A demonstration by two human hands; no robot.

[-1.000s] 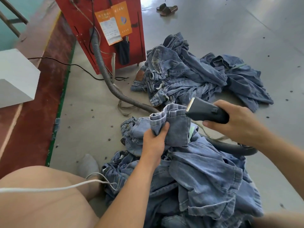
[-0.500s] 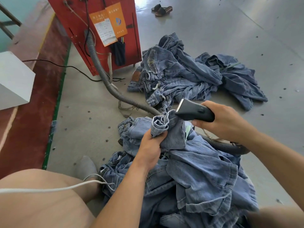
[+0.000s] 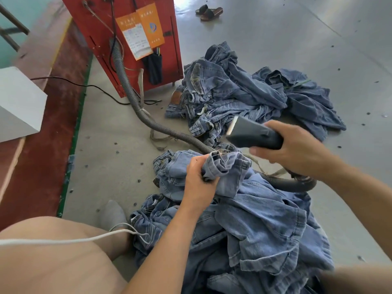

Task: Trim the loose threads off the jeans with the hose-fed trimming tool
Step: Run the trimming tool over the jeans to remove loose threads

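Containers: none really; white box [image 3: 20,105] at left edge on the red floor strip, contents not visible. Red machine cabinet [image 3: 127,41] at top, orange tags [image 3: 141,31] hanging on its front, grey corrugated hose [image 3: 135,107] coming out of it and snaking across the concrete floor [image 3: 297,39] toward the near pile.

Left hand [image 3: 199,181]: fingers curled tight, gripping a bunched hem or cuff of the jeans [image 3: 250,219], lifted slightly off the near denim heap in front of the knees. Fold of fabric sticking up between thumb and fingers.

Right hand [image 3: 297,149]: wrapped around the rear of the dark trimming tool [image 3: 252,132], thumb on top, fingers underneath. Tool head with pale blade edge pointing left and up, held above the gripped fabric, just apart from it, not touching. Hose end looping behind the right wrist into the tool's back.

Second heap of jeans [image 3: 244,92] further out on the floor, right of the cabinet, well apart from the hands. Pair of sandals [image 3: 209,12] at top. White cable [image 3: 70,240] across the bare left knee, grey-socked foot [image 3: 111,213] beside the near pile. Black cord [image 3: 84,84] running from the cabinet to the left. Small dark specks scattered on the floor.
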